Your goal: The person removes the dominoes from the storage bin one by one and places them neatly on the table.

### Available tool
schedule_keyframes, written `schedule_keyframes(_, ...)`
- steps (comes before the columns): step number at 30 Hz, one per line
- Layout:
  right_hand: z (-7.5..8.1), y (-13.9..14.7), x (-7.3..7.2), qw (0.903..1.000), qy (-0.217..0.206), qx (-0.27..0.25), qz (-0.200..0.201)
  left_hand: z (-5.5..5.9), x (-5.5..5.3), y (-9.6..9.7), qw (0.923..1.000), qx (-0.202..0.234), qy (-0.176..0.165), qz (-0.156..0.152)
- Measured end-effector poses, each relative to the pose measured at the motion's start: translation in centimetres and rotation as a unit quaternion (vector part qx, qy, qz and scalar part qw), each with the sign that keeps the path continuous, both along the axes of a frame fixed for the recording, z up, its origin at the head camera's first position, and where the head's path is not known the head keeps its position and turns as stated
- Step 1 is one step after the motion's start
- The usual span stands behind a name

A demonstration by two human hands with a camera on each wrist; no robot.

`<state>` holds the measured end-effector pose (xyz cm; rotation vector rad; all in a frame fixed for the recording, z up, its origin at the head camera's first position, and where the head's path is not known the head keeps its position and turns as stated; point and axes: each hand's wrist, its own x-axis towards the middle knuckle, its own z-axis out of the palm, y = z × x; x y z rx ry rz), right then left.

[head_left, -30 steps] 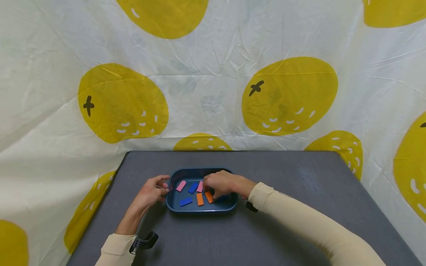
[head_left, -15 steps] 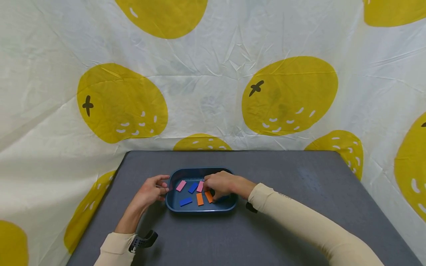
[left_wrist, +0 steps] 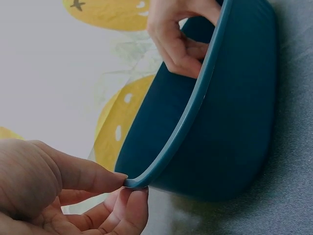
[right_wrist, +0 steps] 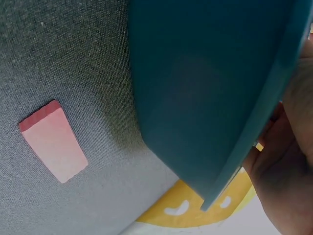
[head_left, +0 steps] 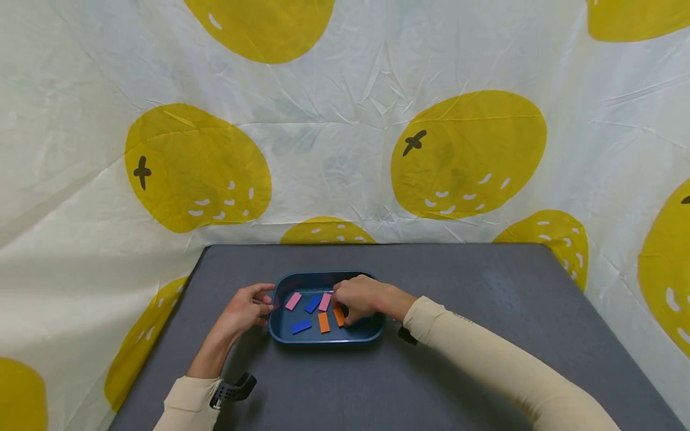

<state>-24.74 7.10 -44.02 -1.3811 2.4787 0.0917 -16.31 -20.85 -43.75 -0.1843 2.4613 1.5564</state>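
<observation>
A dark blue tray (head_left: 326, 342) sits on the table. My left hand (head_left: 245, 310) pinches its left rim; in the left wrist view the thumb lies over the rim and fingers beneath. My right hand (head_left: 360, 297) reaches into the tray's right side with curled fingers. Its thumb and index finger pinch a small orange block (head_left: 339, 318). To the left lie another orange block (head_left: 324, 323), pink blocks (head_left: 293, 301) and blue blocks (head_left: 301, 327), flat on the tray bottom. The right hand hides part of the tray's interior.
A pink block (right_wrist: 55, 143) lies on the grey table outside the tray, in the right wrist view. Behind the table (head_left: 431, 371) hangs a white cloth (head_left: 334, 161) with yellow fruit prints. Black straps (head_left: 233, 392) circle the wrists.
My right hand has shifted slightly to the right, and the orange block at its fingertips has shifted a little too. The left hand keeps its place on the rim.
</observation>
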Motion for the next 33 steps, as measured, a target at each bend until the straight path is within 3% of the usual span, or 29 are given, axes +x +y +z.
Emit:
schedule_keyframes(14,1.4,1.3,-0.1,0.9991,-0.016,-0.036,0.013,-0.1,0.0,-0.2,1.0000,0.000,0.001,-0.003)
schedule_keyframes(33,3.5,3.6,0.3,0.9960,-0.035,-0.079,-0.021,0.0,0.0,0.0,1.0000,0.002,0.004,-0.005)
